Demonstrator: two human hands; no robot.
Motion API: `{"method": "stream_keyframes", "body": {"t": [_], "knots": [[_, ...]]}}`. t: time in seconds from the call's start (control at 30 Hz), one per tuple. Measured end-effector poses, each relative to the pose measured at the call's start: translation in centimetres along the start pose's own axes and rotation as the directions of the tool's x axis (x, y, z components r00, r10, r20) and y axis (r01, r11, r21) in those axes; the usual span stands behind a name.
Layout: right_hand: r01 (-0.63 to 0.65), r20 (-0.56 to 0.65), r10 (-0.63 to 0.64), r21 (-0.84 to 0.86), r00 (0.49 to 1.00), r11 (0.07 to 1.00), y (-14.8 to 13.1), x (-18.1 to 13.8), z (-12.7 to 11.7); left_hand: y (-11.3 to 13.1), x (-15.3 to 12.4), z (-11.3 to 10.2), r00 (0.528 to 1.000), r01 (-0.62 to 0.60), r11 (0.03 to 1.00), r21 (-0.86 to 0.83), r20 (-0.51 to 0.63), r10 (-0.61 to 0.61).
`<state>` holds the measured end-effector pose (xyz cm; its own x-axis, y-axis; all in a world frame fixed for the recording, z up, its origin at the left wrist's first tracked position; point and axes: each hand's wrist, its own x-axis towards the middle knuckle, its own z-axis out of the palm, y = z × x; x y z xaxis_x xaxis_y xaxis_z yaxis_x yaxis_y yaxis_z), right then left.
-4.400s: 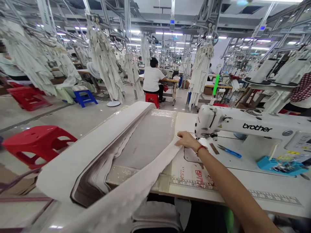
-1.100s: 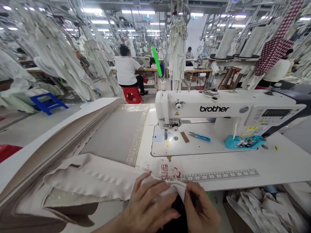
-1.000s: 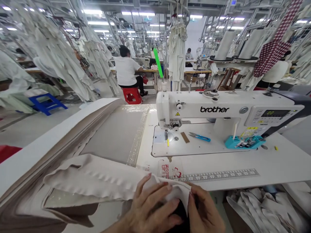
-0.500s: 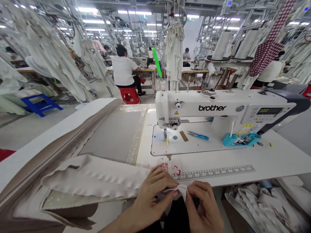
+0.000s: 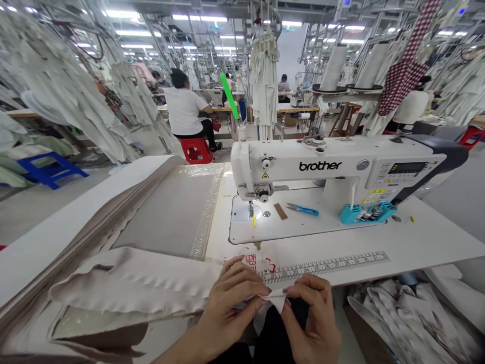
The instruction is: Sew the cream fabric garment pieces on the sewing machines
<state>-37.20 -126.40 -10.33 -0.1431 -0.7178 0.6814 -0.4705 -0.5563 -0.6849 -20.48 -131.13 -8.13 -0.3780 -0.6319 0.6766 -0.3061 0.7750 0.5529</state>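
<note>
Both hands pinch one end of a pale beige fabric strip [image 5: 136, 278] at the front edge of the sewing table. My left hand [image 5: 231, 308] is closed on it, fingers over the top and thumb below. My right hand [image 5: 312, 318] grips the tip between thumb and forefinger, a short way to the right. A small folded corner of cloth shows between the two hands. The rest of the strip runs left across the table, its edge wavy. Behind the hands stands a white sewing machine [image 5: 322, 162], with no cloth under its needle.
Blue thread snips [image 5: 302, 209] and a brown strip [image 5: 281, 211] lie on the machine bed. A turquoise bobbin holder [image 5: 368, 212] sits at the right. A printed ruler [image 5: 326, 268] runs along the front. Stacked fabric [image 5: 26, 283] fills the left; crumpled cloth [image 5: 409, 313] lies below right.
The cloth end between my hands has turned and now shows a flat, pointed corner. My right fingers have shifted on it. The whole view has moved slightly to the right.
</note>
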Motion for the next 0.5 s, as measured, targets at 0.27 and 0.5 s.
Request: {"method": "stream_keyframes", "body": {"t": [0.27, 0.5], "knots": [[-0.185, 0.040, 0.181, 0.196, 0.983, 0.963, -0.9, -0.5, 0.0, 0.6, -1.9, 0.0, 0.969, -0.146, 0.937, 0.317, -0.145, 0.200], [-0.689, 0.338, 0.765, 0.701, 0.548, 0.184, -3.5, 0.3, 1.2, 1.1, -4.8, 2.3, 0.923, -0.224, 0.846, 0.485, -0.174, 0.344]]}}
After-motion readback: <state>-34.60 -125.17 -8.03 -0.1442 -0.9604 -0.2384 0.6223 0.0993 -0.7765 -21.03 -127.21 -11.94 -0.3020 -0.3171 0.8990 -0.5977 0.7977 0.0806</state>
